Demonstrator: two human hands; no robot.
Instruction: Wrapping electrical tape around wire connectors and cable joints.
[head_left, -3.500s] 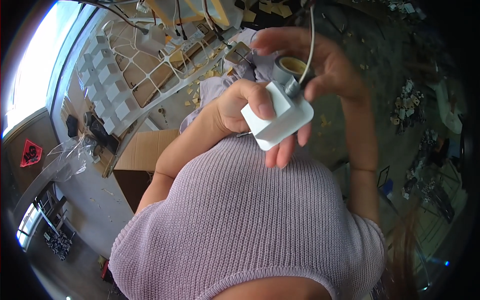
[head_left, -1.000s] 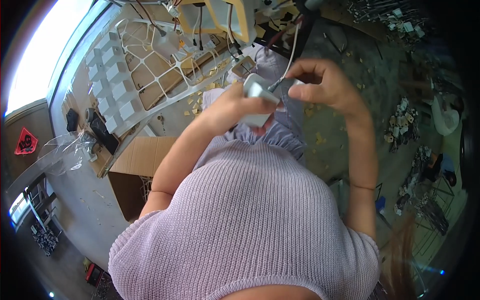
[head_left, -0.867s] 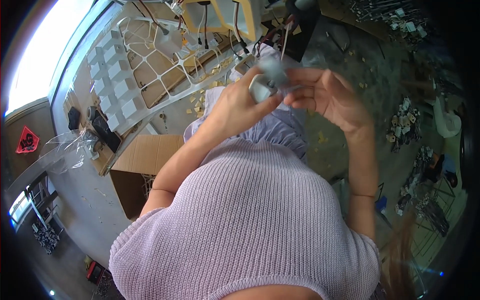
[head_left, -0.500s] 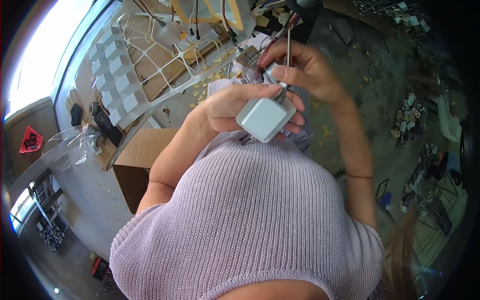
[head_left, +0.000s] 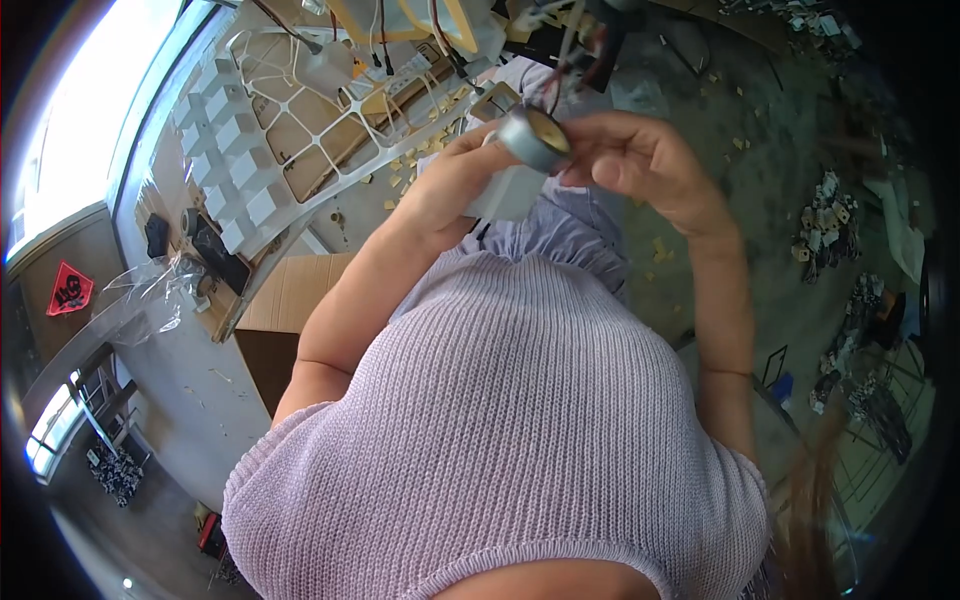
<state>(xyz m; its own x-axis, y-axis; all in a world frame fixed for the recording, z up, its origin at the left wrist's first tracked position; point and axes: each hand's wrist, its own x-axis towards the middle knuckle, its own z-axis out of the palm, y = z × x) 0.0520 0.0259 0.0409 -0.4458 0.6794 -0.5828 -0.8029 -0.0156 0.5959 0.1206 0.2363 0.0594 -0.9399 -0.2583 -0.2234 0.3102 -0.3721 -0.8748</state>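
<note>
My left hand (head_left: 448,185) is closed around a white, square block with rounded edges (head_left: 508,196), which is partly covered and a little blurred. Over its fingertips and the block's upper edge lies a round silver part with a yellowish face (head_left: 546,134); its exact kind is not clear. A thin dark wire seems to rise from behind that part. My right hand (head_left: 645,168) has its bent fingertips against the part's right rim, with the thumb slightly off it. The tips of my left fingers are hidden.
At left, several white blocks (head_left: 262,200) stand along a white lattice frame (head_left: 320,130). Dark-tipped wires hang near yellow-edged panels (head_left: 440,20). A cardboard box (head_left: 290,295) sits by my left arm. Metal parts (head_left: 828,235) are piled on the floor at right, among yellow scraps.
The round silver part has turned so its yellowish face shows, and lies nearer my left hand. The white block has tipped and sits higher, behind it. My right hand has moved lower.
</note>
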